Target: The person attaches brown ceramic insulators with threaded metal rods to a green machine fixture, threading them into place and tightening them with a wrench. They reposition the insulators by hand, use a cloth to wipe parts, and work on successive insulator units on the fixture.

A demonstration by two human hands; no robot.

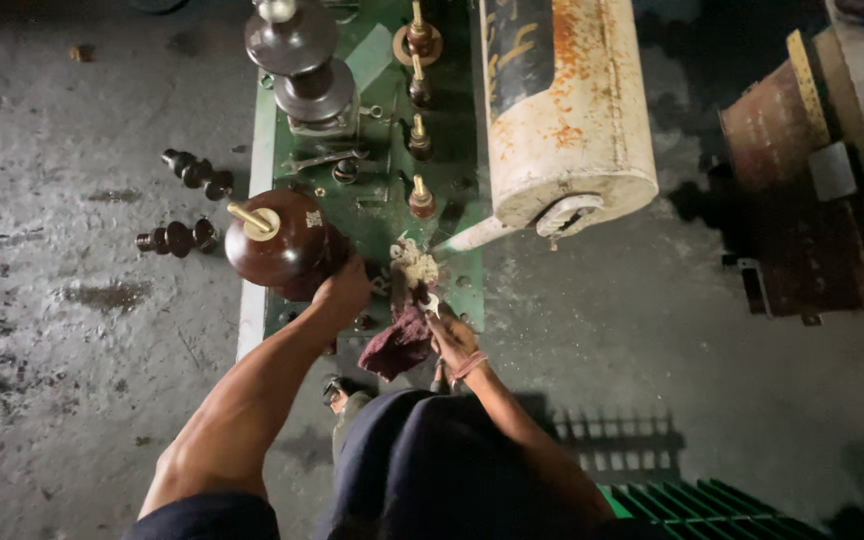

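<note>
The person is leaning over a green transformer lid (277,130) seen from above. The left hand (342,290) is curling its fingers around the base of a large brown insulator (287,240) at the lid's near left corner. The right hand (452,335) is pinching a dark red rag (399,345) against a whitish fitting (414,265) near the lid's front edge. A rusty white cylindrical tank (567,100) is lying just right of the lid; two small loose insulators (182,205) are resting on the concrete floor (72,330) at left.

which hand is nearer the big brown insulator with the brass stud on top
Left. The left hand rests against the lower right side of the big brown insulator. The right hand is farther right and lower, holding a dark red rag on the green cover.
</note>
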